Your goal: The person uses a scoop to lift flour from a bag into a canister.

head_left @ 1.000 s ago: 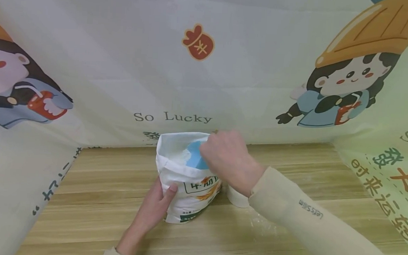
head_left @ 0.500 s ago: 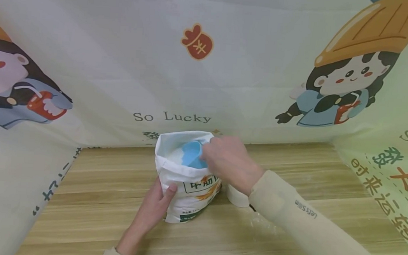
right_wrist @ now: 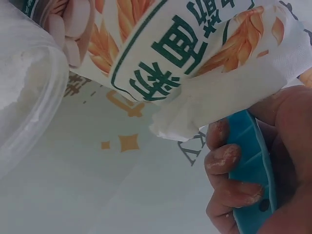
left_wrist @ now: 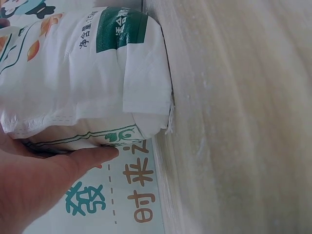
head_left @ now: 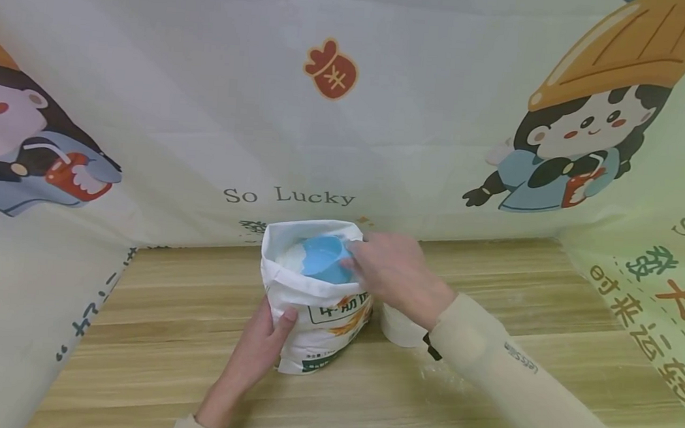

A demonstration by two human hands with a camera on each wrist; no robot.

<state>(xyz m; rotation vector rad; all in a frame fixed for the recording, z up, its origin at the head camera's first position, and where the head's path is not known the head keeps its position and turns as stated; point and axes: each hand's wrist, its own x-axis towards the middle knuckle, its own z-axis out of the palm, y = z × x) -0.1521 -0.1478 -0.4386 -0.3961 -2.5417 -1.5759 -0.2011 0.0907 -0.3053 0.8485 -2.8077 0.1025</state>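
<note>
A white flour bag (head_left: 312, 327) with green print and orange wheat ears stands upright, its mouth folded outward. My left hand (head_left: 259, 340) grips its left side, thumb on the front and the other fingers hidden behind. At the mouth, my right hand (head_left: 395, 269) holds a blue scoop (head_left: 325, 259) whose cup sits inside the bag against white flour (head_left: 290, 258). In the right wrist view, the fingers, dusted with flour, curl round the scoop's ribbed handle (right_wrist: 251, 170). The left wrist view shows the bag's base near the tabletop.
Just right of the bag, partly under my right forearm, stands a round tub (head_left: 397, 328); the right wrist view shows white powder (right_wrist: 22, 87) in it. Traces of powder lie on the wooden tabletop (head_left: 425, 402). A printed cloth (head_left: 208, 101) closes off the back and sides.
My right hand has moved slightly right and down, and the scoop has turned so more of its cup shows in the bag's mouth. The left hand and bag have stayed nearly still.
</note>
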